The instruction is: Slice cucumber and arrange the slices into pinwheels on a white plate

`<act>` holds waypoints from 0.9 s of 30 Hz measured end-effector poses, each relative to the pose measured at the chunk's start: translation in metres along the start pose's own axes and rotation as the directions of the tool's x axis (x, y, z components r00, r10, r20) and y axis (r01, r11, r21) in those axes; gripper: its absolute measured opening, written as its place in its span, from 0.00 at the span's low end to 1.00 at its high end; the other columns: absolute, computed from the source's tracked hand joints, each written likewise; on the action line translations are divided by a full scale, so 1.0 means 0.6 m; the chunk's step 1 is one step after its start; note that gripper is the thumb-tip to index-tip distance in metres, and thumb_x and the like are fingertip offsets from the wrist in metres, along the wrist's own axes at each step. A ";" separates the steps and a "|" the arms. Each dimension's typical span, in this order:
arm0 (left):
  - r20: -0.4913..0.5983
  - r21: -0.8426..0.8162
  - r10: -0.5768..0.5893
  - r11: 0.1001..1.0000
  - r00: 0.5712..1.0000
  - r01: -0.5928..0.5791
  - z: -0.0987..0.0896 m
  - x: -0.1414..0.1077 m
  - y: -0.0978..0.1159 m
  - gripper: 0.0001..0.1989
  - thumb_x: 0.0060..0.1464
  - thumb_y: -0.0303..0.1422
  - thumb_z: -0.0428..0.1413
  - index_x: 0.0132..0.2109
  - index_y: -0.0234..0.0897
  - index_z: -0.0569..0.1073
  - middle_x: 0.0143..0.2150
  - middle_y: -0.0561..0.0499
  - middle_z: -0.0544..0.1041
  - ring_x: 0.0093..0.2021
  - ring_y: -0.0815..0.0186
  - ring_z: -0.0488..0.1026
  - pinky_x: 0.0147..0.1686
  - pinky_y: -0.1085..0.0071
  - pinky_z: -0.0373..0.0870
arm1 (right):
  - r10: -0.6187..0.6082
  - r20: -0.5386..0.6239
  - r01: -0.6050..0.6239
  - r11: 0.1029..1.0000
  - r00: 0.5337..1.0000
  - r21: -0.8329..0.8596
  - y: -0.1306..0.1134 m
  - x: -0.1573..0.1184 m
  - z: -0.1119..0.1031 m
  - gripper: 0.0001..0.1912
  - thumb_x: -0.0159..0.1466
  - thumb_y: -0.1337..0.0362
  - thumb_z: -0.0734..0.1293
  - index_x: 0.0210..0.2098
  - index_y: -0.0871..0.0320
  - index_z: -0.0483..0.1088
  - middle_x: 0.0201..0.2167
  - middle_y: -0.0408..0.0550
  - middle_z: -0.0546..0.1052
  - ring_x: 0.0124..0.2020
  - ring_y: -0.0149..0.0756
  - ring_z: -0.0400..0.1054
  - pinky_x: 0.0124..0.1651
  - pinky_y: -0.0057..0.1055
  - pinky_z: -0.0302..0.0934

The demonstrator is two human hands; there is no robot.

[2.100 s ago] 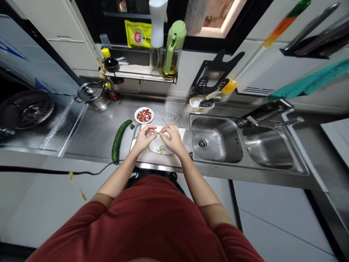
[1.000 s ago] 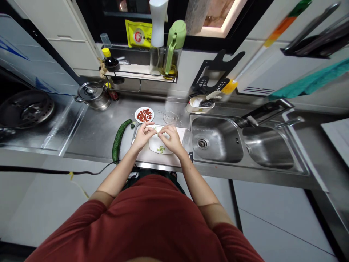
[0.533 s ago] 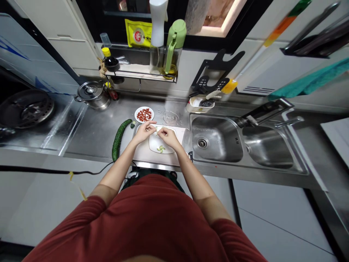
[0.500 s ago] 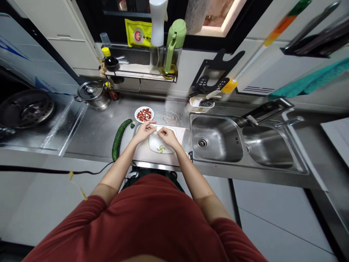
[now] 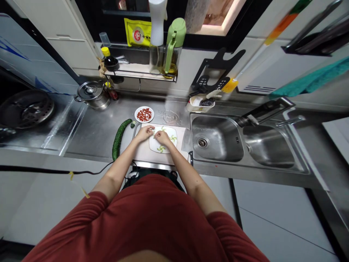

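A square white plate [image 5: 169, 146] lies on a pale cutting board [image 5: 143, 152]. On it, thin green-edged cucumber slices form small pinwheels; one pinwheel [image 5: 160, 149] is near the front rim, others at the right and back. My left hand [image 5: 145, 133] is over the plate's left edge, fingers curled together; what they hold is too small to make out. Close beside it, my right hand [image 5: 163, 138] pinches over the plate's left part, with a bit of pale green slice at its fingertips. A whole cucumber [image 5: 120, 140] lies left of the board, by a cut cucumber end [image 5: 132, 124].
Behind the board stands a white dish [image 5: 144, 114] of chopped red pieces. A knife [image 5: 190, 157] lies at the board's right edge, beside the double sink [image 5: 218, 140]. A lidded steel pot [image 5: 92, 95] is at the back left, and a bottle shelf [image 5: 141, 72] hangs above.
My right hand has moved left and slightly down, uncovering pinwheels at the plate's right and back. My left hand has shifted a little, its fingers now more curled.
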State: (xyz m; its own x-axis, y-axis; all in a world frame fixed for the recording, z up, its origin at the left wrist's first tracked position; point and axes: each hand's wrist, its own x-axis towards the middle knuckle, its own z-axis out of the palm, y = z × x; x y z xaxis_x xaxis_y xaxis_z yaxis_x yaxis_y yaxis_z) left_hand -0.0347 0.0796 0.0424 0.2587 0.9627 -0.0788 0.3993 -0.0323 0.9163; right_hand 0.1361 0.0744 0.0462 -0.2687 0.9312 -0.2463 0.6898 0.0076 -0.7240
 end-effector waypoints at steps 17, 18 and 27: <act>-0.013 0.514 0.043 0.857 0.999 -0.031 0.008 -0.020 0.030 0.16 0.51 0.29 0.53 0.48 0.39 0.75 0.36 0.49 0.76 0.39 0.63 0.71 0.42 0.70 0.65 | 0.097 0.007 -0.094 0.973 0.995 -0.211 -0.013 -0.006 0.014 0.09 0.62 0.62 0.61 0.34 0.57 0.72 0.35 0.47 0.77 0.37 0.33 0.70 0.36 0.23 0.57; -0.008 0.538 0.055 0.842 0.998 -0.042 0.008 -0.021 0.032 0.16 0.51 0.29 0.53 0.48 0.40 0.75 0.37 0.49 0.76 0.41 0.62 0.70 0.43 0.69 0.65 | 0.099 0.000 -0.096 0.969 0.995 -0.226 -0.015 -0.008 0.014 0.10 0.62 0.62 0.60 0.35 0.56 0.72 0.36 0.48 0.77 0.37 0.34 0.70 0.36 0.24 0.57; -0.001 0.621 0.037 0.783 0.999 -0.028 0.013 -0.027 0.031 0.13 0.55 0.33 0.52 0.46 0.41 0.76 0.40 0.47 0.72 0.45 0.61 0.68 0.44 0.68 0.65 | 0.077 -0.041 -0.086 0.942 0.996 -0.323 -0.025 -0.028 0.023 0.10 0.64 0.63 0.58 0.42 0.56 0.68 0.36 0.47 0.76 0.37 0.35 0.69 0.35 0.26 0.55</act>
State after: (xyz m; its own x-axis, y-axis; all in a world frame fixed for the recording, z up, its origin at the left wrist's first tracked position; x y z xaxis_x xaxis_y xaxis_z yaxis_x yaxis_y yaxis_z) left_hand -0.0248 0.0616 0.0575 0.2723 0.9612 -0.0448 0.8517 -0.2191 0.4760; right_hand 0.1213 0.0536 0.0524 -0.1870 0.9430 -0.2752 0.8905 0.0444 -0.4528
